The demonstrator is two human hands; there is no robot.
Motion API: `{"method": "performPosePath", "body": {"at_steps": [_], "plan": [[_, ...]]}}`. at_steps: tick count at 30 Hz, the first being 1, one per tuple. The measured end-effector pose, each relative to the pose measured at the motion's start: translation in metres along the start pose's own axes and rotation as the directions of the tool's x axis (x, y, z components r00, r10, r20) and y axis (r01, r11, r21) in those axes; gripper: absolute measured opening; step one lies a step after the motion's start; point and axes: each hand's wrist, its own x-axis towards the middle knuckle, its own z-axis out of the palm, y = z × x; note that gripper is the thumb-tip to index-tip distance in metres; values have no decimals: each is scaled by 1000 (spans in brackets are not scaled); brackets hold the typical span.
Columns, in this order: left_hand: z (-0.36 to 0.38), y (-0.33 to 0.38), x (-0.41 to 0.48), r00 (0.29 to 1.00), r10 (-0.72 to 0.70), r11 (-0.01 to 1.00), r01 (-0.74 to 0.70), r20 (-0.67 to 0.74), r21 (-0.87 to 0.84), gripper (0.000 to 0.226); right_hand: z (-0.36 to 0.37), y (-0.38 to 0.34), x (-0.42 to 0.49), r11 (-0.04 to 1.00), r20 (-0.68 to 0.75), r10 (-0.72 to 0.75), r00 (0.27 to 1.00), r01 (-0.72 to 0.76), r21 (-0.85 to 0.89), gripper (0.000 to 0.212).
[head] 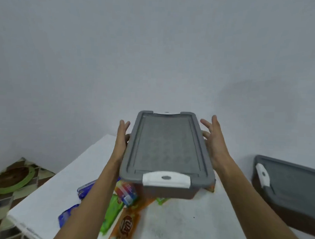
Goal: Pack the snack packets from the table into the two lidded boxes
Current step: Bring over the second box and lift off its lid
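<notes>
I hold a grey lidded box (165, 146) in the air above the white table (184, 221), its lid on and a white latch (165, 179) facing me. My left hand (121, 136) presses its left side with straight fingers. My right hand (215, 140) is against its right side, fingers spread. Under and in front of the box lie snack packets: a multicoloured one (126, 190), a green one (113, 213), an orange one (127, 224) and two blue ones (86, 187) (67, 214). A second grey lidded box (291, 183) sits at the right edge, lid on.
A plain wall rises right behind the table. To the left, below the table's edge, is a patterned floor with a green ring (15, 183) on it. The second box rests on a dark brown surface (296, 224) beside the table.
</notes>
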Motion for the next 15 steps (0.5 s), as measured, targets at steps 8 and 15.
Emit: {"method": "performPosePath", "body": {"at_steps": [8, 15], "plan": [[87, -35, -43, 971, 187, 865, -236, 152, 443, 53, -84, 10, -61, 949, -15, -148, 989, 138, -284, 75], [139, -55, -69, 905, 242, 595, -423, 350, 684, 55, -151, -4, -115, 439, -33, -486, 873, 212, -873, 73]]}}
